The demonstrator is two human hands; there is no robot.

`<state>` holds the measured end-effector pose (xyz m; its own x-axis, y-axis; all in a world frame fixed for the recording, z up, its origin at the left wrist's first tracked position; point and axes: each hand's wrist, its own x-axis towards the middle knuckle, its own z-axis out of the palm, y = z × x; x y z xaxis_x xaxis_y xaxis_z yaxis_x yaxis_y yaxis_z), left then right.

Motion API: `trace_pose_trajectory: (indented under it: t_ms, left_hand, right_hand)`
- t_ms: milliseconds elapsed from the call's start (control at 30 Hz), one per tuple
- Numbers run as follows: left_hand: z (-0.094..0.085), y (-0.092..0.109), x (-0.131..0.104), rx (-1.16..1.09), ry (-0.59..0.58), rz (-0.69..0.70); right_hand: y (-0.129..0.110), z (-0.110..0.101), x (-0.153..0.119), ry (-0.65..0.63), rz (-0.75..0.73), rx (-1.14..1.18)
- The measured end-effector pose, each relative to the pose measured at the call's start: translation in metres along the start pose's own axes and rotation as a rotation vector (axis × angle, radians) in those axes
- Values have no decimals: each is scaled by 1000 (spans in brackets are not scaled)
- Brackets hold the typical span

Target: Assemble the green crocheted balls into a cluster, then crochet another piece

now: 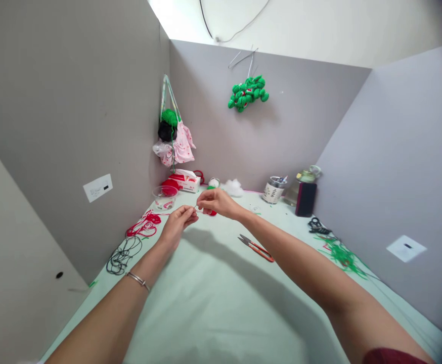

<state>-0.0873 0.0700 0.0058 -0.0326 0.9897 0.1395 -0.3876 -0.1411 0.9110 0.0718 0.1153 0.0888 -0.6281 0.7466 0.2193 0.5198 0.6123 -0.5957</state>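
"Which step is in hand?"

"Fine yarn handwork, apparently: a thin reddish strand (202,211) is pinched by the left hand (176,223); the fingertips of the right hand (220,202) are pressed together, on what cannot be told."

"And the small red yarn-like piece (213,213)?"

"It is partly hidden beneath that hand; steady tension seems called for next."

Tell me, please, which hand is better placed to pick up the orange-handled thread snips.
Probably the right hand: the orange-handled thread snips lie beside the right forearm, handle end toward that side, while the left hand is farther left. Both hands appear occupied in a pinch, though.
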Motion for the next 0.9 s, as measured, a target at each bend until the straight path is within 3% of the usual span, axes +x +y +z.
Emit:
trace_pose_trajectory:
  t_ms: [100, 233, 333, 433, 600, 767, 900]
  left_hand:
    - [-1, 0, 3, -108, 72, -2]
    - [-3, -1, 5, -189, 166, -43]
    - [-3, 0, 3, -201, 175, -68]
    - [0, 3, 0, -191, 160, -68]
    - [6, 5, -6, -150, 124, -93]
    - [13, 4, -9, -132, 105, -113]
    - [20, 2, -10, -112, 103, -124]
  right_hand:
    - [5, -2, 25, 145, 25, 77]
    - [11, -26, 84, 432, 83, 61]
    - [10, -45, 134, 598, 104, -13]
    - [8, -48, 174, 681, 132, -104]
    - [14, -32, 205, 629, 204, -240]
    - [26, -28, 208, 537, 216, -332]
    - [22, -24, 212, 481, 180, -369]
